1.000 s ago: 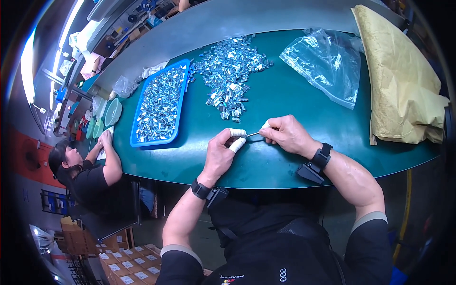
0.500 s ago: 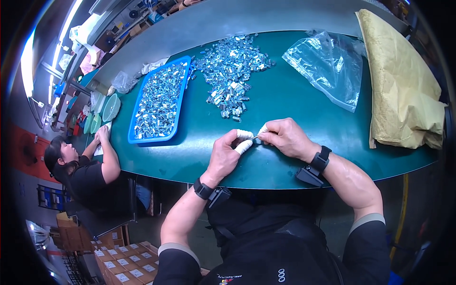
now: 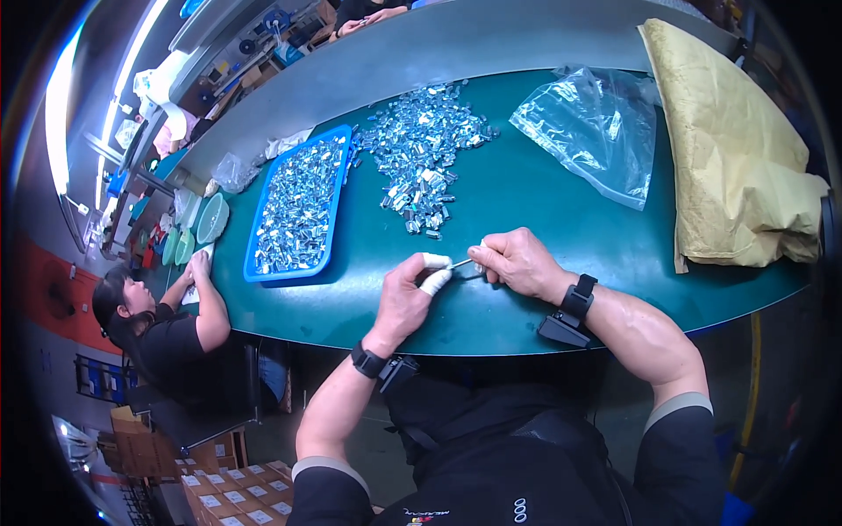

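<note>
A thin metal rod (image 3: 463,262) spans the gap between my two hands, above the near part of the green table. My right hand (image 3: 524,265) is closed, with thumb and fingers pinching the rod's right end. My left hand (image 3: 406,294) pinches at the other end; white wraps cover its thumb and fingertip, and whatever sits between them is too small to make out. Beyond my hands spreads a loose pile of small shiny metal pieces (image 3: 423,167). A blue tray (image 3: 326,244) on the left is full of similar pieces.
A clear plastic bag (image 3: 589,131) lies flat at the far right. Next to it stands a large yellowish paper sack (image 3: 732,158). A person (image 3: 171,307) sits at the table's left end, near green bowls (image 3: 213,219). A grey raised edge (image 3: 395,66) borders the table's far side.
My hands have drawn slightly apart, so more of the thin rod shows between them. The whole view has shifted a little, and another person's hands show more fully at the top.
</note>
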The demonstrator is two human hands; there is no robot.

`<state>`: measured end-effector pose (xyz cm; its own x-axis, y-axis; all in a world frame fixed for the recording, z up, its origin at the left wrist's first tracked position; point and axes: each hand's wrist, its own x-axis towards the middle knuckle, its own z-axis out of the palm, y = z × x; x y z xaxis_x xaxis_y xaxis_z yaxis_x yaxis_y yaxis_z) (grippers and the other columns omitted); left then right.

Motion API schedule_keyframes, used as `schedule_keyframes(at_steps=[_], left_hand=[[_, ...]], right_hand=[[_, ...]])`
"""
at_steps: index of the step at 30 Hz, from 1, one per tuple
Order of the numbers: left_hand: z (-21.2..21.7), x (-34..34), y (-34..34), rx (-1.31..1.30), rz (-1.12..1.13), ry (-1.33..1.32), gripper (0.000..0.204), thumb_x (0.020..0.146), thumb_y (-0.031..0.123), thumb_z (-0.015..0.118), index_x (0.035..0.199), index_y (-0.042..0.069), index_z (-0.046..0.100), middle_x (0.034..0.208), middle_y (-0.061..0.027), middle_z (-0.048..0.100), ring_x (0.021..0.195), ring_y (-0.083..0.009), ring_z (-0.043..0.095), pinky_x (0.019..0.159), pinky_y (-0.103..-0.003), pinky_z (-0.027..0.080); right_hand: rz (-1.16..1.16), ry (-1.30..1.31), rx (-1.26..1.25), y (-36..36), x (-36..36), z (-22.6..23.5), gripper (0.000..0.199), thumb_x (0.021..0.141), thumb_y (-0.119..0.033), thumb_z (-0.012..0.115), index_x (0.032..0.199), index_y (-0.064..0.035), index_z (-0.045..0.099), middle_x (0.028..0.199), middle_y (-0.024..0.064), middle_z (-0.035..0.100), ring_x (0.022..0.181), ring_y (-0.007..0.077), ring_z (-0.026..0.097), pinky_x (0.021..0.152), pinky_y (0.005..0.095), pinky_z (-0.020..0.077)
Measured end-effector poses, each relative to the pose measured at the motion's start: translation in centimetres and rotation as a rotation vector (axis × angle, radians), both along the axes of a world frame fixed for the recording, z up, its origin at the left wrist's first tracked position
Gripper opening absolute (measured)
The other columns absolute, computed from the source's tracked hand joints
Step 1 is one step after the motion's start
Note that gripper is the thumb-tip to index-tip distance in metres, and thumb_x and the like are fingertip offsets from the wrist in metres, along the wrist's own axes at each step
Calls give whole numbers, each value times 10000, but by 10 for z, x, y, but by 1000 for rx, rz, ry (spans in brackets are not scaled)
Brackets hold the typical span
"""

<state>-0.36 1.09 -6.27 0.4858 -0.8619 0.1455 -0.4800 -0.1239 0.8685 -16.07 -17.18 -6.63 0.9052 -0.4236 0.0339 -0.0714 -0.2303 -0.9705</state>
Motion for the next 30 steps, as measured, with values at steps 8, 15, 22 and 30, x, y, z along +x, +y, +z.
schedule_keyframes(at_steps=[8, 15, 22, 30], left_hand=[[37, 135, 32, -84, 463, -437, 194, 951, 54, 746, 1145, 42, 733, 1096, -70, 750, 972, -155, 688, 875, -289, 537], [13, 96, -9, 84, 57, -742, 286, 882, 86, 791, 1159, 60, 727, 1073, -110, 701, 983, -290, 678, 807, -377, 535], [1, 76, -22, 81, 147, -804, 230, 853, 127, 816, 1050, 60, 720, 982, -120, 670, 947, -347, 633, 862, -443, 513], [6, 30, -4, 14, 36, -444, 209, 871, 3, 775, 1069, 28, 711, 981, -109, 685, 878, -262, 657, 789, -362, 535]], right_hand=[[-116, -89, 80, -12, 1, -6, 450, 1065, -365, 598, 777, -33, 697, 613, 28, 672, 512, 95, 592, 495, 288, 451], [-111, -52, 109, -12, 0, -2, 428, 1074, -354, 607, 811, -29, 699, 634, 10, 658, 545, 70, 570, 516, 256, 446], [-107, -49, 86, -11, 1, -2, 411, 1071, -340, 616, 819, -26, 702, 650, 7, 663, 555, 68, 573, 524, 256, 450], [-74, -78, 101, -8, 0, -5, 391, 1045, -328, 626, 796, -36, 704, 659, 34, 684, 543, 109, 595, 520, 296, 451]])
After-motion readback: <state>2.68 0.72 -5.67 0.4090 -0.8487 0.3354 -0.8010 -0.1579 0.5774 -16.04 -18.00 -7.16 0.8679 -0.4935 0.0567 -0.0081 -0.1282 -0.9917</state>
